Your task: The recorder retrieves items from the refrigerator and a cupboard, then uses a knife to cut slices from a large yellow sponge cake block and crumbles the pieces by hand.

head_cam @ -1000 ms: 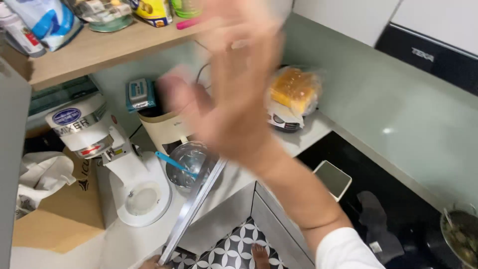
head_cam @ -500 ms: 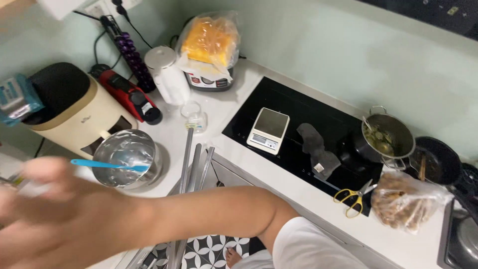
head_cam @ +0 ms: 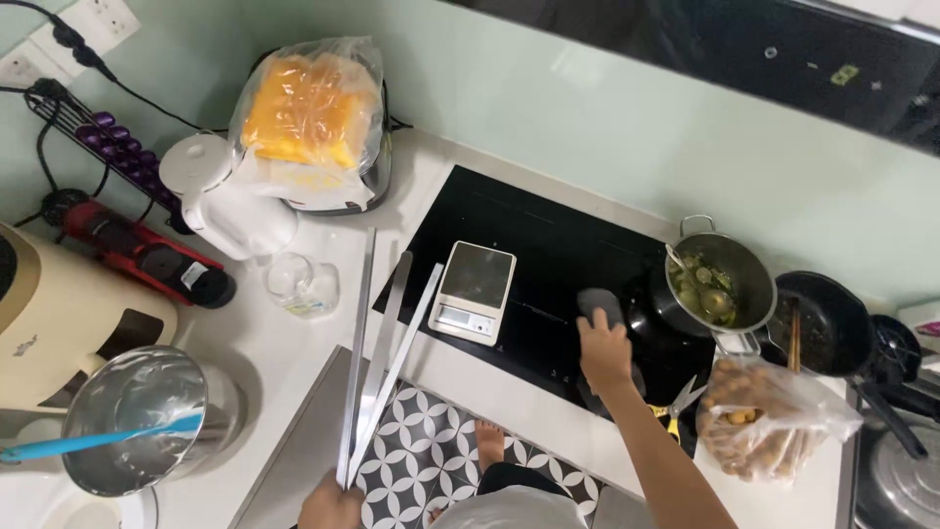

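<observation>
Head view: left hand [head_cam: 331, 506] closed around long metal strips [head_cam: 384, 345] fanned over bench [head_cam: 294, 353] edge; right hand [head_cam: 604, 350] resting on dark grey handle [head_cam: 599, 305] atop black cooktop [head_cam: 548, 264], fingers curled, beside kitchen scale [head_cam: 475, 291].

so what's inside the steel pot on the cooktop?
The steel pot holds greenish pieces in liquid, with a utensil handle leaning at the rim. Its bottom is hidden by the food.

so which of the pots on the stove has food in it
The steel pot, nearest the right hand, holds greenish food. The black pan beside it shows only chopsticks inside.
</observation>
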